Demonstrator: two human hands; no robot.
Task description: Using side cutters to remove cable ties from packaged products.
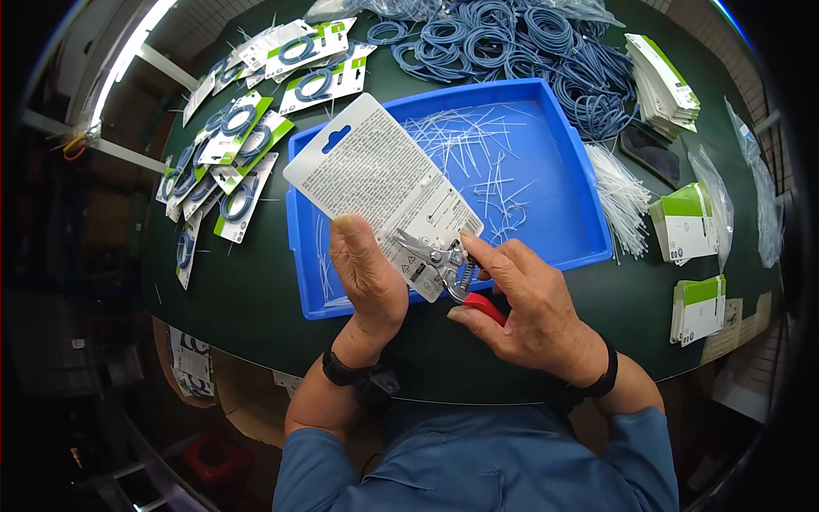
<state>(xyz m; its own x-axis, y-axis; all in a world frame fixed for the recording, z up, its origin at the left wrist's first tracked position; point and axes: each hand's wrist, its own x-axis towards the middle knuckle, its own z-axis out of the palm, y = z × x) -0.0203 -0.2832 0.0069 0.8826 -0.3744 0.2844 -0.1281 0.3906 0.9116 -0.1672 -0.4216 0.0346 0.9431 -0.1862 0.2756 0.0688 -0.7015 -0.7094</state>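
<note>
My left hand [368, 277] grips a white printed card [375, 154], tilted over the near left part of a blue tray [559, 213]. The thumb shows at the card's left edge; the other fingers are mostly hidden. The card has a blue-showing hang hole at its top. In my right hand [533, 311] are cutting pliers [444, 256] with red handles and a spring. Their jaws lie over the lower part of the card, pointing left. Whether they touch it or bite on anything, I cannot tell. Thin white cable tie pieces [456, 145] lie scattered in the tray.
Carded blue cable coils [239, 124] are piled at the left. Loose blue cable coils [486, 34] heap up at the back. Right of the tray lie a bundle of white cable ties [618, 196], a dark phone [650, 155] and stacks of green-and-white cards [687, 224].
</note>
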